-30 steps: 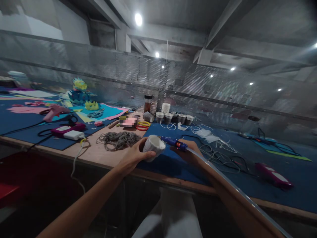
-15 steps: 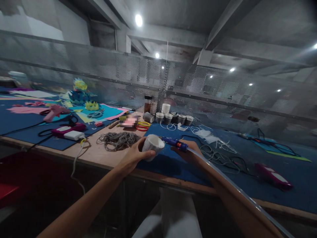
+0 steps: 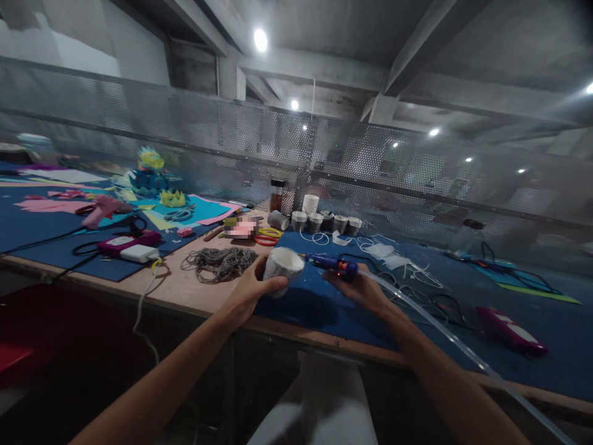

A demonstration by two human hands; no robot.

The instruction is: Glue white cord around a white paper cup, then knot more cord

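White cup [image 3: 283,267] inside left grip [image 3: 251,286], closed round its side, glue gun [image 3: 334,264] (nozzle [image 3: 307,256] near cup) clasped in right grip [image 3: 364,289]

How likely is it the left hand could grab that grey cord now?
Probably not: the grey cord lies close by and uncovered, but the left hand is holding the white cup.

"Where's the open lane?"

"Bare blue mat [image 3: 315,304], just below the glue gun [image 3: 334,264]!"

"And to the right?"

"Blocked! Tangled cords [image 3: 422,276] sprawl there, and a row of cups [image 3: 315,222] walls off the back!"
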